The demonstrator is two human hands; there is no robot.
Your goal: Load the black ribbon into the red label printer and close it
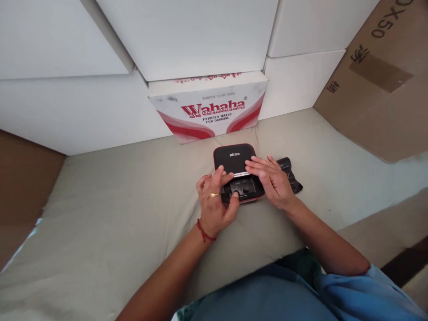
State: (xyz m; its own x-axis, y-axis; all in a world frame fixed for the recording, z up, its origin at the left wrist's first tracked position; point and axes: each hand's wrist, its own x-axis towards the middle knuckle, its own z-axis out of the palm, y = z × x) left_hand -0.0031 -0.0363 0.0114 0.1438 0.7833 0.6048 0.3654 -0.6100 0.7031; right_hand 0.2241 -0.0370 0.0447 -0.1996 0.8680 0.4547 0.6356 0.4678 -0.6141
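A squarish black device [234, 161] with rounded corners and a red rim lies on the cloth. Pale lettering marks its upper surface, and a narrow white strip [241, 174] runs across its middle. Below the strip is a glossy dark panel [244, 186]. My left hand [216, 198], with a ring and a red string bracelet, rests over the device's left side. Its thumb touches the lower panel and its fingers are spread near the strip's left end. My right hand [272, 180] lies over the right edge, fingers stretched out, fingertips near the strip's right end.
Beside my right hand lies a crumpled black plastic piece [290, 175]. Behind the device stands a white and red Wahaha water carton [217, 109]. White boxes [200, 35] are stacked at the back. Brown cardboard [377, 98] stands right, and another brown panel [23, 191] left.
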